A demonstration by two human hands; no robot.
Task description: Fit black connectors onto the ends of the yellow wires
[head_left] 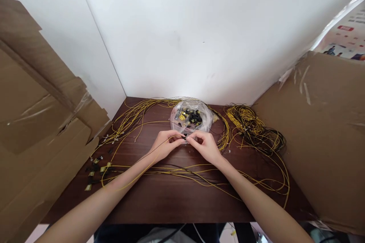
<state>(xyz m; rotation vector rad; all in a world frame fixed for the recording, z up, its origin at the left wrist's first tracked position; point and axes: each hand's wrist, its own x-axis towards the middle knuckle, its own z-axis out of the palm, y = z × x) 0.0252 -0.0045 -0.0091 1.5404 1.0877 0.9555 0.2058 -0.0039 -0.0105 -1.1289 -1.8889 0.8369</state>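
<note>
My left hand (pixel 170 142) and my right hand (pixel 203 143) meet over the middle of the table, fingers pinched. Between the fingertips is a small black connector (pixel 184 136), partly covered by them. A thin yellow and black wire (pixel 159 145) runs from my left fingers back over the left forearm. My right thumb and index finger close on the connector from its right side. Just beyond the hands sits a clear plastic bag (pixel 208 115), its top spread wide, holding several black connectors (pixel 195 117) and a few yellow pieces (pixel 183 116).
Yellow and black wires (pixel 139 108) loop across the dark wooden table (pixel 182 207). A tangled wire bundle (pixel 248 121) lies at the right. Black connectors with yellow tape (pixel 91 174) end wires at the left. Cardboard walls (pixel 42 133) and a white wall (pixel 199 41) enclose the table.
</note>
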